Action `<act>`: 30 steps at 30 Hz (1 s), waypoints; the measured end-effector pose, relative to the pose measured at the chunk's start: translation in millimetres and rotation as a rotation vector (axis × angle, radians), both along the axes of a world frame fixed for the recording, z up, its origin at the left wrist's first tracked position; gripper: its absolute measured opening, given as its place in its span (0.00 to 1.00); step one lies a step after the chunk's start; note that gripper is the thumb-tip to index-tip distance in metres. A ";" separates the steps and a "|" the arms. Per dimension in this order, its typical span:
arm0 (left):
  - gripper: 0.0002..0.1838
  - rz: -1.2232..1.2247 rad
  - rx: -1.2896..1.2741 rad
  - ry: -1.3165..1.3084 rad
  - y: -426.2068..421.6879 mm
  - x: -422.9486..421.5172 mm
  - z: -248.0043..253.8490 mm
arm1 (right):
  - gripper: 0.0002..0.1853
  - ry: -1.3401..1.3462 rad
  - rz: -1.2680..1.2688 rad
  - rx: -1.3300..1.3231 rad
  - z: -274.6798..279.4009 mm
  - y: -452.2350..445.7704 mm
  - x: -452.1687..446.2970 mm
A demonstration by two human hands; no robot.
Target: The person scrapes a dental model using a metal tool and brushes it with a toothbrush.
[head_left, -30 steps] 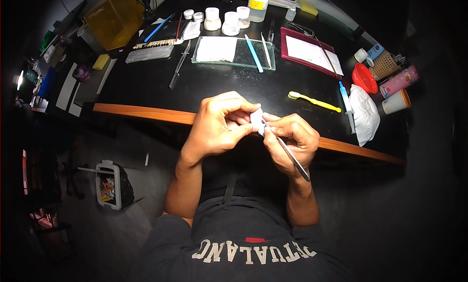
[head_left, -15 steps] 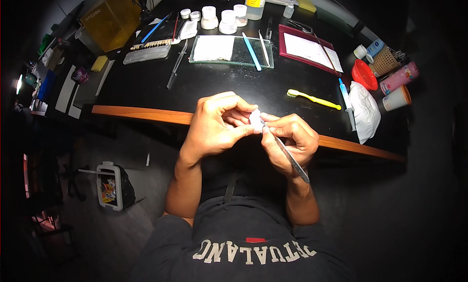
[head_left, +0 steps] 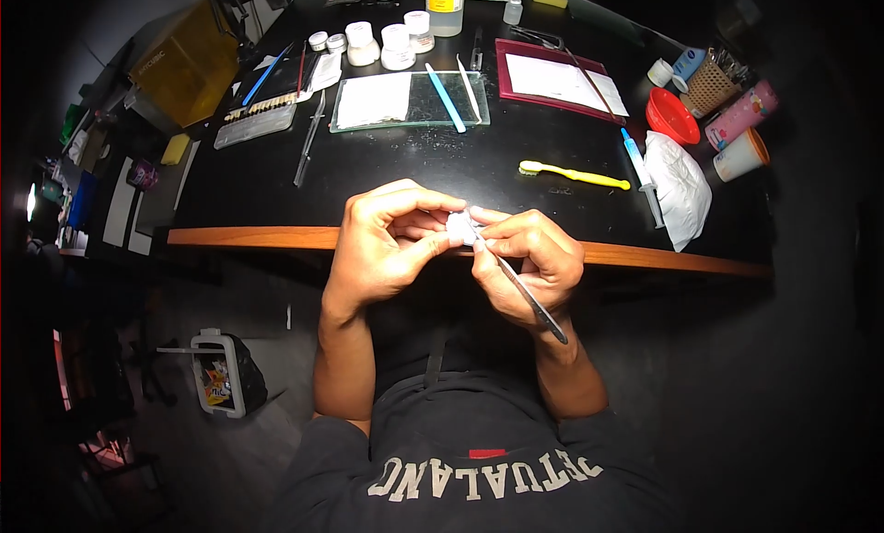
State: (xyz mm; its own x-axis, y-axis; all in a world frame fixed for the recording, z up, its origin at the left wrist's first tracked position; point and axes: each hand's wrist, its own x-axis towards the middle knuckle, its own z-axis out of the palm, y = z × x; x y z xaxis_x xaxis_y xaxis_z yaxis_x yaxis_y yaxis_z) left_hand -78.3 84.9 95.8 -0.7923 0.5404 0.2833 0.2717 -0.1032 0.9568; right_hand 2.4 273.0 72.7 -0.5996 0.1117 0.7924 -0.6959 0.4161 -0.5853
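Observation:
Between thumb and fingertips, my left hand (head_left: 379, 248) pinches a small white plaster-like piece (head_left: 459, 229) just over the table's front edge. My right hand (head_left: 534, 261) is closed in a pen-like grip around a slim metal scalpel-like tool (head_left: 527, 301). Its handle slants down to the right, out past the palm. The tool's upper end meets the white piece or lies right beside it; fingers partly hide the tip. Fingertips of both hands nearly touch around the piece.
A yellow toothbrush (head_left: 575, 175) lies beyond my right hand. Further back are a glass plate (head_left: 424, 114) with a blue-handled tool (head_left: 446, 98), white jars (head_left: 398, 50) and a maroon tray (head_left: 511, 86). A syringe (head_left: 645, 179) and red bowl (head_left: 672, 117) stand right.
The view has shifted slightly, so the table's things and both hands appear further left. The grips on the white piece and metal tool stay; the tool's angle differs slightly.

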 end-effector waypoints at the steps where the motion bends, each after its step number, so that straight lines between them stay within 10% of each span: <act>1: 0.16 0.011 0.000 -0.016 0.7 0.8 -0.4 | 0.09 0.024 -0.006 0.007 -0.1 0.0 -1.5; 30: 0.13 0.042 -0.012 -0.001 3.7 3.2 -0.6 | 0.12 0.056 -0.129 0.094 -5.7 -4.9 -1.4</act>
